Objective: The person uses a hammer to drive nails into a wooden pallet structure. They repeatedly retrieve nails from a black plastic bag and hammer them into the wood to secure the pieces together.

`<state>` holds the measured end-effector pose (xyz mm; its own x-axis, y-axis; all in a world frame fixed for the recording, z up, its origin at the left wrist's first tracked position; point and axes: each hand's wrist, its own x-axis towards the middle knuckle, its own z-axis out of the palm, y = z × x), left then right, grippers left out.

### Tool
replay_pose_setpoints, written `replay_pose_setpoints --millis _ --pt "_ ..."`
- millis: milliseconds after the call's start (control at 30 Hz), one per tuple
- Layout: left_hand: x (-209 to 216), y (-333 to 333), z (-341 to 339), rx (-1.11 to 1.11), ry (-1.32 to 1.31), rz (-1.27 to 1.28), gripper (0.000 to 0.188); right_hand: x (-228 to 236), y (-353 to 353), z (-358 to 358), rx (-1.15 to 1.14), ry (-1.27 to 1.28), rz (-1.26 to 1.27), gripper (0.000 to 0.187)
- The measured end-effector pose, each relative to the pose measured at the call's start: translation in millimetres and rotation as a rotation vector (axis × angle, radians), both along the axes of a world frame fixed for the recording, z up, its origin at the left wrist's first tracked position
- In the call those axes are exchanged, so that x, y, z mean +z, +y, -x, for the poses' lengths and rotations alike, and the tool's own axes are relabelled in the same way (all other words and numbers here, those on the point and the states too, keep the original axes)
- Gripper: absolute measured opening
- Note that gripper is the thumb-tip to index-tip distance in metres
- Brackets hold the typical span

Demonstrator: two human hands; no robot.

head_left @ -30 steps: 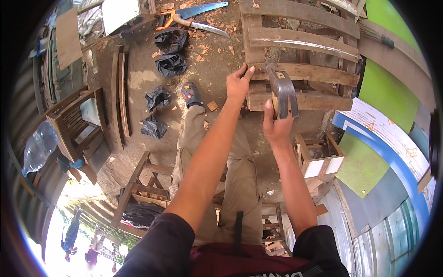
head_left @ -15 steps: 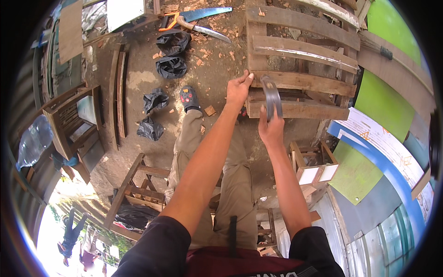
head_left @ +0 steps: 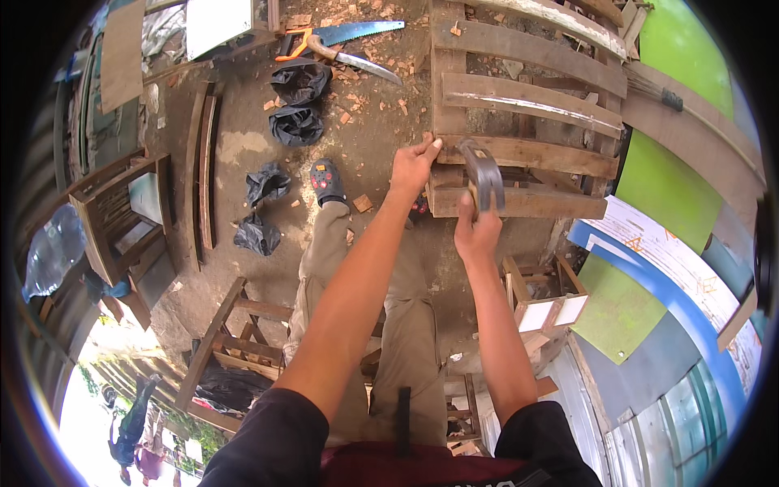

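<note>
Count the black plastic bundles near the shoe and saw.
4: a first bundle near the saw, a second bundle below it, a third bundle left of the shoe, a fourth bundle below that. Others may be hidden.

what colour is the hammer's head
The hammer's head is dark grey, showing best in the head camera's view.

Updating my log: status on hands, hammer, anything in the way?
Right hand gripping hammer; contact with slat unclear. Left hand at slat's left end, close to hammer. Saw lies apart, on floor.
</note>
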<state>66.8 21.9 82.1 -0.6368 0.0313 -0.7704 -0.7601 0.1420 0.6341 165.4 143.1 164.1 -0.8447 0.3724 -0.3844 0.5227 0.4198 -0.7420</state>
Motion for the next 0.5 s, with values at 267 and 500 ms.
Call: replay_pose_setpoints --millis 267,500 --pt "-1.1 5.8 -3.0 0.047 0.004 -0.05 0.057 -16.1 3.6 1.9 0.02 -0.321 -0.113 0.044" --pt "-7.6 1.3 -5.5 0.052 0.03 -0.024 0.054 -15.5 9.6 -18.9 0.001 0.375 0.108 0.048"
